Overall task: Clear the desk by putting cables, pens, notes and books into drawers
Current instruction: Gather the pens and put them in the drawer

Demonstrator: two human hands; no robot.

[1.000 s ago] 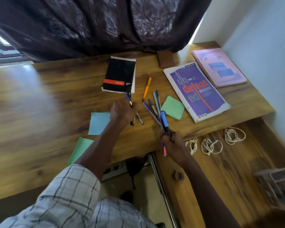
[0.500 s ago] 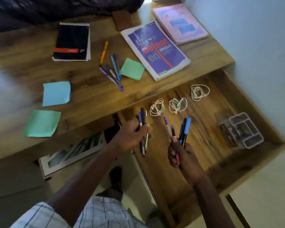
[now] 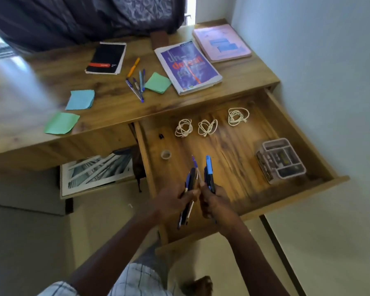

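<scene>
Over the open drawer [image 3: 233, 146], left hand [image 3: 173, 201] clenches dark pens [image 3: 192, 179], right hand [image 3: 216, 204] clenches blue pens [image 3: 208, 167] (count blurred), apparently bunched for a single deposit.

Only legible text: purple book [image 3: 188, 67] on desk [image 3: 107, 107]. Cover reads "un-" in pale letters, "defeat" in red below, then "ed", all motion-blurred. Small line at cover's top edge unreadable. Black notebook [image 3: 106, 58]: red band with tiny print, too small to read. Pink book [image 3: 221, 42]: blue label blocks, text illegible.
</scene>
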